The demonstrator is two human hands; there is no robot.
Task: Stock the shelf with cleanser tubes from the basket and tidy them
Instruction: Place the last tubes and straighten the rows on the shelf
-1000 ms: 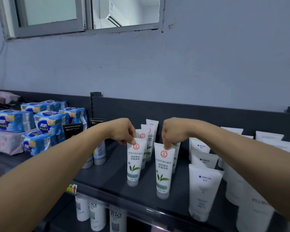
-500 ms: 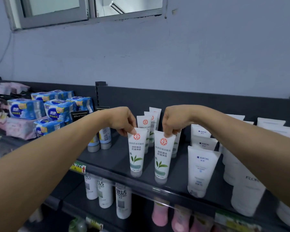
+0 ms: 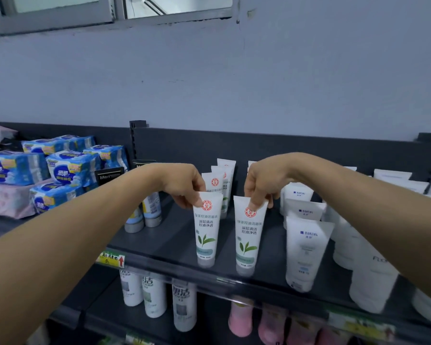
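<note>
Two white cleanser tubes with a red seal and green leaf stand cap-down near the front of the dark shelf [image 3: 174, 242]. My left hand [image 3: 182, 183] pinches the top edge of the left tube [image 3: 207, 227]. My right hand [image 3: 261, 183] pinches the top edge of the right tube [image 3: 248, 232]. Behind the left tube, a row of the same tubes [image 3: 220, 180] runs toward the back panel. The basket is out of view.
White tubes with blue print [image 3: 305, 250] stand right of the pair, larger white tubes [image 3: 373, 277] further right. Grey-capped tubes [image 3: 147, 210] and blue tissue packs [image 3: 70, 170] sit to the left. A lower shelf holds white bottles [image 3: 154, 295] and pink items [image 3: 241, 319].
Both hands have stayed on the two front tubes, which have drawn slightly apart. The camera has tilted down, showing more of the lower shelf.
</note>
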